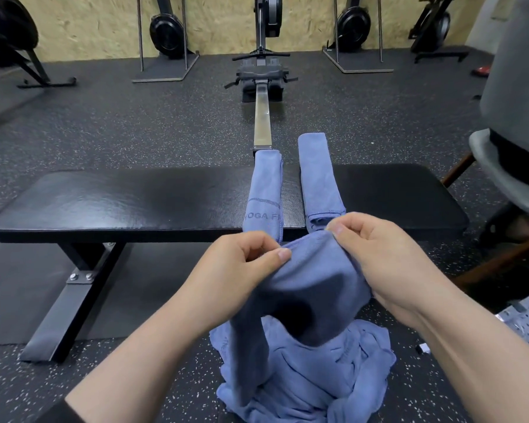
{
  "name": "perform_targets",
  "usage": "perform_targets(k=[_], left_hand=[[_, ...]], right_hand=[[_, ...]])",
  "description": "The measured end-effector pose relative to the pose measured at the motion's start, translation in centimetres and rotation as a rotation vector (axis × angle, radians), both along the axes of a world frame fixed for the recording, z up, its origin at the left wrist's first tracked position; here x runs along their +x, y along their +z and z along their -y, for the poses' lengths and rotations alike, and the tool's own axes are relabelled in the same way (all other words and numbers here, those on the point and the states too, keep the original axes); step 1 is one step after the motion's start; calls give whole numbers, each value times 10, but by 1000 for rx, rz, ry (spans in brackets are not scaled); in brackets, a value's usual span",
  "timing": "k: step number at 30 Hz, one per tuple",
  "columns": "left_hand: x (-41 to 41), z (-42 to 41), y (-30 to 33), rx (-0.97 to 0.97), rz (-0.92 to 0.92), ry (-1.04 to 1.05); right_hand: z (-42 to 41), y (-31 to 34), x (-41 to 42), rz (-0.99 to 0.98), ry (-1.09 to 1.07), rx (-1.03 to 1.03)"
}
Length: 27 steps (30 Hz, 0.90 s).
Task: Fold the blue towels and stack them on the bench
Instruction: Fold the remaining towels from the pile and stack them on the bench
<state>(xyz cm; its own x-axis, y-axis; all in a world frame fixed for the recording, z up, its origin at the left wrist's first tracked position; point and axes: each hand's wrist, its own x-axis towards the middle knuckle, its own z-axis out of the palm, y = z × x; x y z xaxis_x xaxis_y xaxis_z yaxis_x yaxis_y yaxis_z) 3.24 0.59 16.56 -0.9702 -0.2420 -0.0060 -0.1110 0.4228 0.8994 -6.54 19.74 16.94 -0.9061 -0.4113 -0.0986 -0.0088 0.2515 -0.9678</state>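
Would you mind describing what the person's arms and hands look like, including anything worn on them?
Both forearms are bare. The left hand and right hand wear no gloves, and no rings or watch are visible. A dark sleeve edge shows on the left arm at the frame's bottom. Fingernails are short and unpainted.

Print on the left folded towel (264, 193) reads only "OGA F", the rest wraps out of sight. The towel heap (312, 383) runs off the bottom edge, and the held towel (312, 288) hides both hands' fingertips.

Left hand (242, 264) and right hand (379, 254) raised side by side, fingers (283, 255) curled, pinching towel (312, 288) edge.
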Motion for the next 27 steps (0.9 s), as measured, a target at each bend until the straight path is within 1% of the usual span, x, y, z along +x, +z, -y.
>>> perform_targets(k=[2,6,8,10,11,13,14,16,18,22,24,27], left_hand=[[2,1,-1,-19,28,-25],[5,11,-7,-63,161,-98],[8,18,-10,-139,275,-141],[12,25,-16,-231,370,-141],[13,28,-18,-252,372,-126],[15,30,-20,-239,296,-84],[15,29,-19,-220,246,-58],[15,21,-15,-168,161,-3],[13,11,-10,-133,93,20],[5,-8,-4,-103,-9,-5],[1,-11,-2,-73,-28,-26],[-3,-15,-1,9,-70,-12]], right_hand=[[5,3,2,131,-48,-214],[7,10,-2,155,-166,-468],[5,13,-6,127,-234,-535],[1,13,-10,88,-294,-544],[-1,11,-12,40,-312,-499],[-6,6,-14,-131,-313,-268],[-6,4,-14,-211,-291,-147],[-2,0,-10,-288,-210,-11],[6,-1,-3,-309,-77,41],[16,-6,8,-294,276,199],[15,-5,10,-272,355,234],[13,-4,11,-250,426,205]])
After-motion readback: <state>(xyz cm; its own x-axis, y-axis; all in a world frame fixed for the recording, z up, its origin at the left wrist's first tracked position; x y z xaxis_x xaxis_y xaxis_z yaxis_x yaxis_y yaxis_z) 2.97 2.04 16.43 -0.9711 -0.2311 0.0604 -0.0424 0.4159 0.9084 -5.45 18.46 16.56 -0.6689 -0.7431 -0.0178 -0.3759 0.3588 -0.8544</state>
